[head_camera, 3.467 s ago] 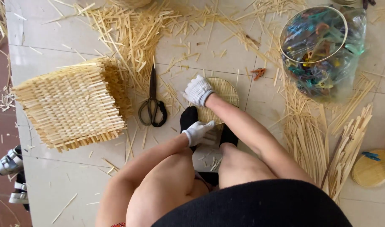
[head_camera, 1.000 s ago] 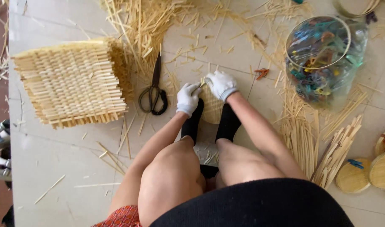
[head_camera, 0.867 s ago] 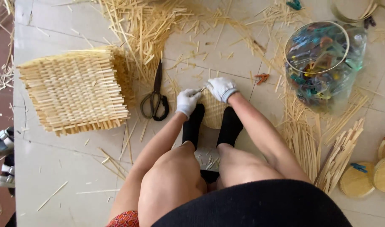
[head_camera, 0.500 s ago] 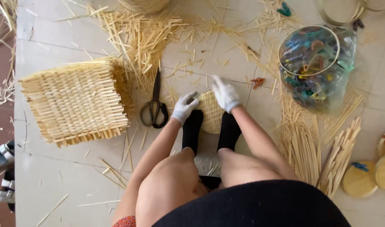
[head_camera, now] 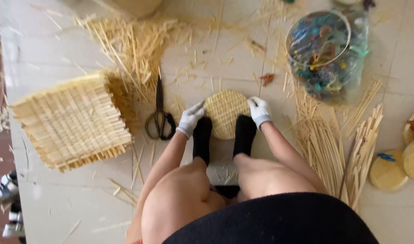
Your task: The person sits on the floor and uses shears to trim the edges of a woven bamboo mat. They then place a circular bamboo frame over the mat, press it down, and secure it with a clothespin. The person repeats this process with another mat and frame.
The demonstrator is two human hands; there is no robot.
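a: where's the piece i'm working on?

b: the round woven mat (head_camera: 225,113) lies flat on the tiled floor (head_camera: 58,199), pinned at its near edge by both feet in black socks (head_camera: 201,139). i see my left hand (head_camera: 190,118) touching its left rim and my right hand (head_camera: 260,111) touching its right rim, both in white gloves.

a: are the hands gripping it?

b: the fingers curl onto the edge on each side, so i judge a light pinch of the rim rather than a fist. whether a strip is held between the fingertips i cannot tell; it is too small to see.

a: how do i do this bit well?

b: my judgement: keep the feet pressing evenly so the mat doesn't spin, and work the rim with both hands opposite each other so the round shape stays true. pull sideways, not up, or the weave may buckle.

a: anything close by to mind?

b: the scissors (head_camera: 160,118) lie just beside the left hand, blades pointing away. the square woven panel (head_camera: 73,121) is further left, loose straw (head_camera: 130,43) beyond it, and a bundle of strips (head_camera: 322,142) lies to the right, near the clear bag of coloured bits (head_camera: 326,54).
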